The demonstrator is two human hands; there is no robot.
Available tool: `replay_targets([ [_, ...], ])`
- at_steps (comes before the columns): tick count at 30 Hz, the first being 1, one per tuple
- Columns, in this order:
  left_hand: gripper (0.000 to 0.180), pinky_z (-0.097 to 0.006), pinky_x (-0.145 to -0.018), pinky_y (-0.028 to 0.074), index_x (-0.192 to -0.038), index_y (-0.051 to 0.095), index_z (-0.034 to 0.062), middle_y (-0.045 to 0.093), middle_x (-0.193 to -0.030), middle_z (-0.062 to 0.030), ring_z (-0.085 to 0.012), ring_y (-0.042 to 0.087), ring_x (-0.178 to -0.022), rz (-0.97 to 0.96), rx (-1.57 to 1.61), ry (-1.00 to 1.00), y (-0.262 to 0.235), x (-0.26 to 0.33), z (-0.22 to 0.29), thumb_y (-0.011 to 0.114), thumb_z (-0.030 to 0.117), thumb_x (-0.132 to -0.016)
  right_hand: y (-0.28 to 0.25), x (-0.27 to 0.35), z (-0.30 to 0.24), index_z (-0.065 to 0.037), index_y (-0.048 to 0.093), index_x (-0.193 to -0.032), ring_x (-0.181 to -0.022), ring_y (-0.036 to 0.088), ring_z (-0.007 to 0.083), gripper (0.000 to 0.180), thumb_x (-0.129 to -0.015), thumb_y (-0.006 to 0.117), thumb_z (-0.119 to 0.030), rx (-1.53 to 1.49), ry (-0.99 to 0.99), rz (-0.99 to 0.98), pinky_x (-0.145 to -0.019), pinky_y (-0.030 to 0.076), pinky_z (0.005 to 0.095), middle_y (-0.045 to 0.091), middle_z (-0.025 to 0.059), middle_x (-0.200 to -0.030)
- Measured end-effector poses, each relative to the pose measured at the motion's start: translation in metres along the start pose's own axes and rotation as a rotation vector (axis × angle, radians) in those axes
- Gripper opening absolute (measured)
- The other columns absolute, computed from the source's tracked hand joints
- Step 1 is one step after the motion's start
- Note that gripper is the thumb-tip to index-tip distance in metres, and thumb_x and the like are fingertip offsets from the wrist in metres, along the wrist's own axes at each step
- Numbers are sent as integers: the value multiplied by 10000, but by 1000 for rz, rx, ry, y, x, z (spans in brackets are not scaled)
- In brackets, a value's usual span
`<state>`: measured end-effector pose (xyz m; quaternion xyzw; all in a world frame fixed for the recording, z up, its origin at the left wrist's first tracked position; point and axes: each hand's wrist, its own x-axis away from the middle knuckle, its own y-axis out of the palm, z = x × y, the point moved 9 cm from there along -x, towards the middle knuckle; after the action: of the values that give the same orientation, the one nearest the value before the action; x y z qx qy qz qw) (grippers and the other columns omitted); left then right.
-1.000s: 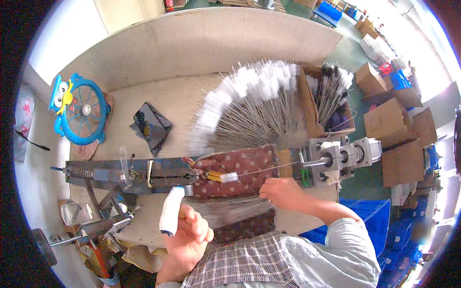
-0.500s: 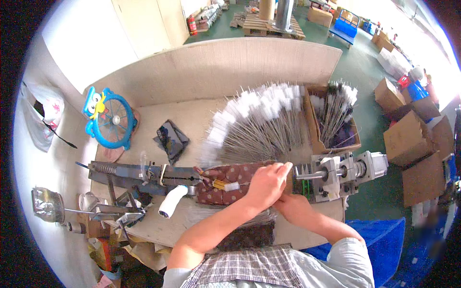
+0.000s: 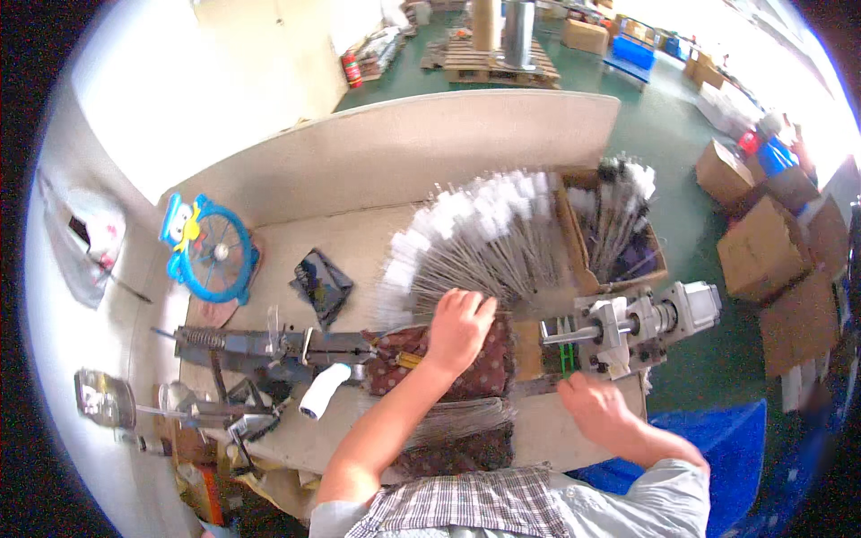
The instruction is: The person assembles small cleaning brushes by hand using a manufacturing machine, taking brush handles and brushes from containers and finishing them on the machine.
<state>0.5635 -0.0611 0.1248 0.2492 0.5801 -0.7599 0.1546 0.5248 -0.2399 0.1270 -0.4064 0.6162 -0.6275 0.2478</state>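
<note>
My left hand [image 3: 462, 330] reaches over the far edge of a brown polka-dot cloth [image 3: 480, 377], at the near ends of the wire stems. Its fingers curl downward; what they hold, if anything, is hidden. Beyond it, white-tipped wire brushes [image 3: 484, 220] lie fanned out. My right hand [image 3: 590, 402] is at the near side of a clamped metal machine [image 3: 614, 327], close to thin green strips [image 3: 566, 345]. Its fingers are bent together, and I cannot make out anything in them. A bundle of thin wires [image 3: 462, 421] lies along the cloth's near side.
A cardboard box [image 3: 574, 224] of brushes stands at the far right of the table. To the left are a blue toy-like fan [image 3: 215, 251], a black plastic bag [image 3: 321, 285], a white tube [image 3: 323, 390] and a metal rail [image 3: 242, 351]. A low panel [image 3: 395, 139] borders the back.
My hands, close together over the cloth's right end before, have parted. The left moved left and away toward the brush stems; the right moved right toward the machine. The view shifted slightly.
</note>
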Motion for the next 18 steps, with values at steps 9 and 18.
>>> replay_targets([
  [9, 184, -353, -774, 480, -874, 654, 56, 604, -816, -46, -195, 583, -761, 312, 306, -96, -161, 77, 10, 680, 5, -699, -123, 0, 61, -77, 598, -973, -771, 582, 277, 308, -680, 549, 6, -67, 53, 593, -668, 491, 357, 538, 89, -808],
  [18, 162, -306, -667, 497, -886, 652, 18, 648, -835, -90, -226, 625, -746, 199, 439, -291, -129, 118, -3, 652, -4, -726, -62, -102, 25, -128, 674, -864, -718, 617, 268, 168, -757, 633, -252, -252, -118, 222, -650, 488, 379, 644, 76, -755],
])
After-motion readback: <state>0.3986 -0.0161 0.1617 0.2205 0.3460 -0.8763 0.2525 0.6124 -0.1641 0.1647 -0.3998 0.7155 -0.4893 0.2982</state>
